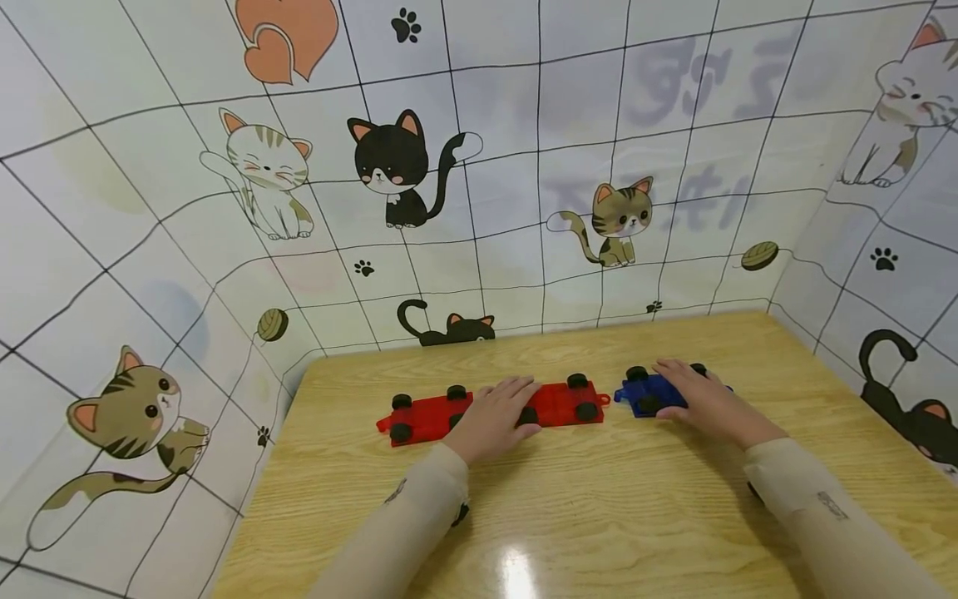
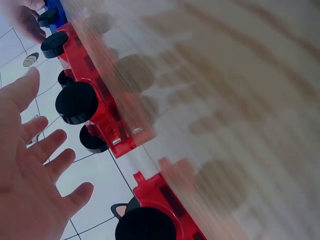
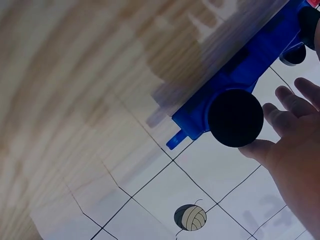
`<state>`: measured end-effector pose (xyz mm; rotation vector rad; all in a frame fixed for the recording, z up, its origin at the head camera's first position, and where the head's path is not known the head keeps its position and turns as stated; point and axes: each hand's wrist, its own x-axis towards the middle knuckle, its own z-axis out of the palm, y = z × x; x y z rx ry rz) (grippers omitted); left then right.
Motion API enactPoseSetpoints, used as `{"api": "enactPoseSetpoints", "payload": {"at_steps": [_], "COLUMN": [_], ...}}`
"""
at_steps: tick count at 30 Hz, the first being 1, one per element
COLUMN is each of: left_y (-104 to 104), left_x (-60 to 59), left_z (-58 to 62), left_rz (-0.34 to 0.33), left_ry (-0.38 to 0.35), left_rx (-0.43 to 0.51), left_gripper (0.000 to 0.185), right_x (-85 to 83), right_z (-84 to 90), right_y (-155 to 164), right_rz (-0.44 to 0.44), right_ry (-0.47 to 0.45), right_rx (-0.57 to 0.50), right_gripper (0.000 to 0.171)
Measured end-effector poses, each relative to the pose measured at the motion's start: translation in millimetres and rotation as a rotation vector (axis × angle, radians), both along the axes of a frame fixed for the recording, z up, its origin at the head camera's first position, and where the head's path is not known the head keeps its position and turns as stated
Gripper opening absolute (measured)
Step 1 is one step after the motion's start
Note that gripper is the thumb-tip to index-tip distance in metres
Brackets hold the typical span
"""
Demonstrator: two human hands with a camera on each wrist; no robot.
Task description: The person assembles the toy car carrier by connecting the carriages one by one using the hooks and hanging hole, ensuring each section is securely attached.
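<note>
I saw both hands flat on toy cars lying wheels-up on the wooden desk [image 1: 569, 499], centre of the head frame. Left hand [image 1: 494, 414] rested across the join of two red cars: left red car [image 1: 422, 418] toward centre-left, right red car [image 1: 569, 403] just right of the hand. Its fingers [image 1: 516, 391] were straight and slightly spread, gripping nothing. In the left wrist view the same hand [image 2: 30, 175] filled the lower left, fingers splayed beside the black wheels [image 2: 76, 103].

Right hand [image 1: 699, 399] lay over the blue car [image 1: 647, 395], right of centre, close beside the right red car; I couldn't tell whether they touched. Fingers looked extended and relaxed on top, not curled round it. In the right wrist view its fingers [image 3: 280, 120] touched a black wheel [image 3: 235, 117] on the blue chassis.

Cat-print panels [image 1: 389, 166] walled the desk on three sides.
</note>
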<state>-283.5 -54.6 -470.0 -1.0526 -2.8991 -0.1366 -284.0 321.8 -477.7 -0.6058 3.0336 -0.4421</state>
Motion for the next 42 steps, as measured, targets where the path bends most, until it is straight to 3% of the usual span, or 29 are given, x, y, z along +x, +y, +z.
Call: {"api": "enactPoseSetpoints", "payload": {"at_steps": [25,42], "left_y": [28.7,41.3], "left_x": [-15.1,-26.3], "left_z": [-5.0,-10.3], "left_rz": [0.051,0.029], "left_ry": [-0.099,-0.137], "left_rx": [-0.048,-0.088], "left_gripper": [0.073,0.074], "right_x": [-13.8,-16.5], "right_z": [-6.5,-7.8], "right_y": [5.6,8.7], "right_rz": [0.008,-0.007], "right_ry": [-0.059,-0.098], "right_rx": [0.021,0.023], "right_gripper": [0.087,0.085]}}
